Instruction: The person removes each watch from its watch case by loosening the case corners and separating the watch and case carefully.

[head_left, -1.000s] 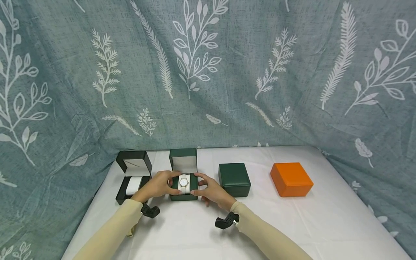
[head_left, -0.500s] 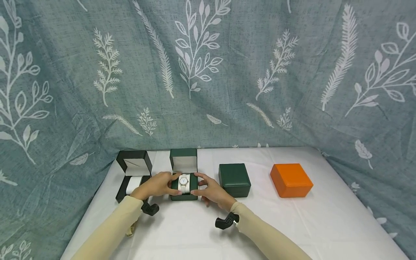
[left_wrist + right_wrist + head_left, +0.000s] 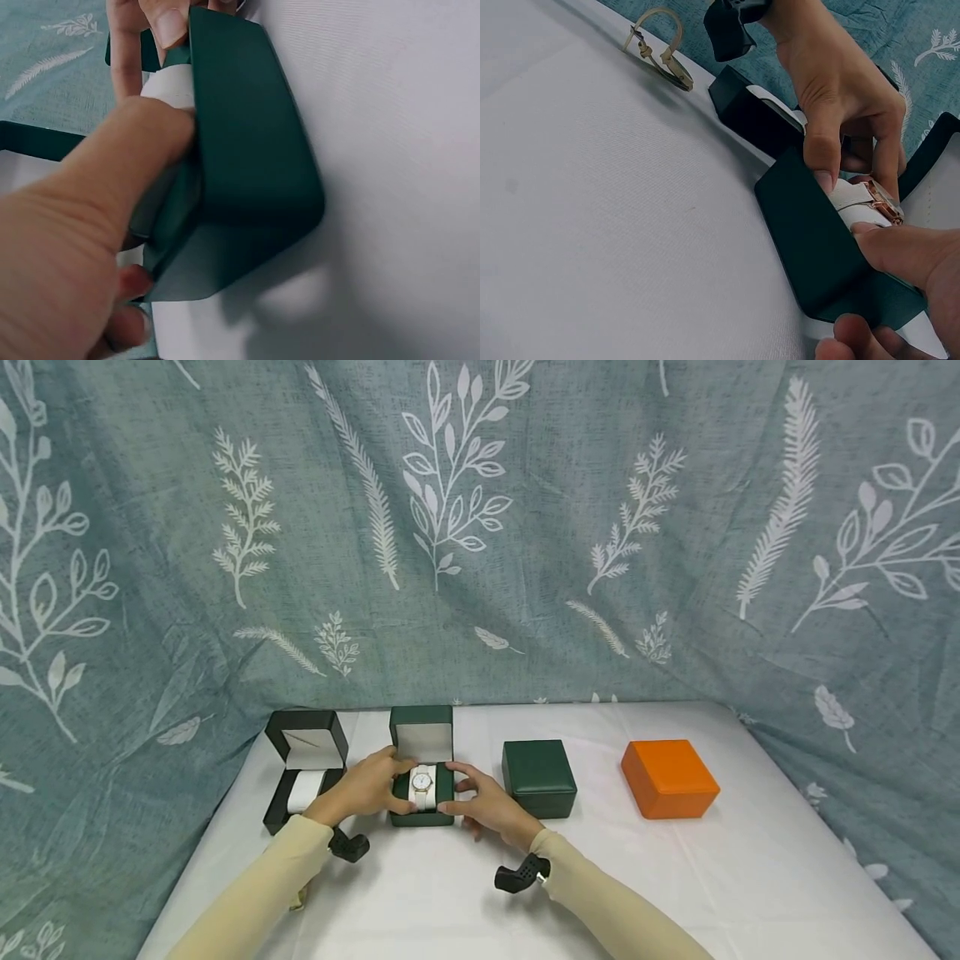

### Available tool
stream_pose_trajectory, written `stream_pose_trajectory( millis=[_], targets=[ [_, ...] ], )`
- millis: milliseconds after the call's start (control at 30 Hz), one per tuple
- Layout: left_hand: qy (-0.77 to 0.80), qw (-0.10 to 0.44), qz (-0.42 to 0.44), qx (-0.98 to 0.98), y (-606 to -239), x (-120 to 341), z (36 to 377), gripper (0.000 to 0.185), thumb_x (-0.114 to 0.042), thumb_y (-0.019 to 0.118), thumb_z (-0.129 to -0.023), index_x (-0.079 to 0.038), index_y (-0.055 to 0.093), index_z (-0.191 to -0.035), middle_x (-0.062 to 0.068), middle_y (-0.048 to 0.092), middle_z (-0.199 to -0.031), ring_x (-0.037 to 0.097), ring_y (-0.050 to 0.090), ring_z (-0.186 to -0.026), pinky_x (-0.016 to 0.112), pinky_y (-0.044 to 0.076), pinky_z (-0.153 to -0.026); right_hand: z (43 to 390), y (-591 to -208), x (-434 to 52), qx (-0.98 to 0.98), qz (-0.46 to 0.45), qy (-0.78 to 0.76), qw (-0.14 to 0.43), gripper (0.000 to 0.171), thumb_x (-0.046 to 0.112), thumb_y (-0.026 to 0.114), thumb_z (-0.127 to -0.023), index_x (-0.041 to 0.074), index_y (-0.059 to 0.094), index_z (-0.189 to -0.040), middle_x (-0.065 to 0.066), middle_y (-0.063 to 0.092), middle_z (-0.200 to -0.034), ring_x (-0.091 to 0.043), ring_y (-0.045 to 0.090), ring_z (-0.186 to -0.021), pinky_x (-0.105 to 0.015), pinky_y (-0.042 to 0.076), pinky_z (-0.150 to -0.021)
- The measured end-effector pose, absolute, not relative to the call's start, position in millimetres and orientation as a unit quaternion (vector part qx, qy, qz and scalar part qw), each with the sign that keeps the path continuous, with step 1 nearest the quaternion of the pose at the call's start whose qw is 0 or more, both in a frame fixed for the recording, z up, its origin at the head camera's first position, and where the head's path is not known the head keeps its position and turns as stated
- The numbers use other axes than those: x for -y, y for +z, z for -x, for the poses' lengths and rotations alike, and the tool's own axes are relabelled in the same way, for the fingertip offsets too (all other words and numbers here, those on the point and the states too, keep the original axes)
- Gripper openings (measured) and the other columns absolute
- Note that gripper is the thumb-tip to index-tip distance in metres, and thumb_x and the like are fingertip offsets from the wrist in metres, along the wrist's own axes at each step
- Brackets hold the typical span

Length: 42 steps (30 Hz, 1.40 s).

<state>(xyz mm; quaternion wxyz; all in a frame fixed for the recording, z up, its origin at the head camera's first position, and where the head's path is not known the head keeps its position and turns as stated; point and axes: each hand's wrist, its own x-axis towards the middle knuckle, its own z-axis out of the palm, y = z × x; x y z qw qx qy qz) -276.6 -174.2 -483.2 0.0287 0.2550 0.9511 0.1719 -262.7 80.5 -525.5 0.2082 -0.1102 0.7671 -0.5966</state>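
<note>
A person's left hand (image 3: 365,791) and right hand (image 3: 486,804) close in from either side on an open green watch box (image 3: 422,793) standing near the back edge of a white-covered tabletop (image 3: 675,877), toward its left side. The left hand's thumb and fingers grip the box's side and press on the white cushion that carries a white-strapped watch (image 3: 423,783); the right hand's fingers curl round the opposite side, its thumb on the cushion (the wrist views show this most plainly). The watch looks seated in the box, whose lid stands upright, not yet closed. Just to the left, close to the tabletop's left edge, an open black box (image 3: 300,768) holds a bare white cushion. To the right, a shut green box (image 3: 538,777) and an orange box (image 3: 669,778) sit untouched along the same row.
</note>
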Motion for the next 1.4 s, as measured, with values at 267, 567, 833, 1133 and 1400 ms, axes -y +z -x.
stream_pose_trajectory(
  millis=[267,567,833,1133,1400],
  targets=[
    [0.191,0.014,-0.277,-0.941,-483.0,175.6,277.5,0.079,-0.040,0.092,-0.078,-0.002,0.062,-0.141,0.012,0.056,-0.128,0.018,0.057,-0.095,0.036,0.050,-0.078,264.0,-522.9,-81.0,-0.768,0.114,-0.596,0.205,0.077,0.030,0.084,-0.089,0.033,0.045,-0.155,-0.015,0.052,-0.135,-0.018,0.053,-0.055,-0.031,0.049,-0.047],
    [0.199,0.011,-0.317,-0.927,-488.5,178.5,279.3,0.076,-0.038,0.089,-0.081,0.002,0.062,-0.140,0.018,0.057,-0.138,0.032,0.061,-0.119,0.045,0.053,-0.094,262.2,-525.0,-80.6,-0.768,0.109,-0.596,0.209,0.077,0.032,0.085,-0.088,0.034,0.046,-0.154,-0.013,0.052,-0.134,-0.018,0.052,-0.053,-0.032,0.049,-0.047],
    [0.226,0.004,-0.339,-0.913,-490.4,179.4,279.9,0.073,-0.033,0.088,-0.082,0.004,0.061,-0.139,0.022,0.060,-0.139,0.037,0.061,-0.124,0.048,0.051,-0.098,260.6,-524.6,-82.1,-0.760,0.114,-0.603,0.214,0.077,0.031,0.084,-0.089,0.033,0.045,-0.155,-0.014,0.051,-0.134,-0.018,0.051,-0.052,-0.032,0.049,-0.047],
    [0.257,0.012,-0.341,-0.904,-492.7,180.9,280.3,0.068,-0.029,0.087,-0.084,0.001,0.062,-0.139,0.016,0.063,-0.138,0.031,0.062,-0.123,0.045,0.051,-0.098,260.0,-523.3,-82.8,-0.759,0.117,-0.604,0.214,0.077,0.031,0.084,-0.089,0.031,0.044,-0.156,-0.014,0.051,-0.134,-0.017,0.050,-0.052,-0.032,0.049,-0.047],
    [0.258,0.028,-0.348,-0.901,-489.3,182.6,282.6,0.067,-0.029,0.085,-0.086,0.003,0.061,-0.140,0.018,0.062,-0.139,0.032,0.063,-0.123,0.045,0.052,-0.097,259.8,-525.1,-82.6,-0.759,0.121,-0.604,0.211,0.077,0.031,0.084,-0.089,0.031,0.045,-0.155,-0.013,0.051,-0.132,-0.017,0.050,-0.052,-0.031,0.048,-0.046]
  ],
)
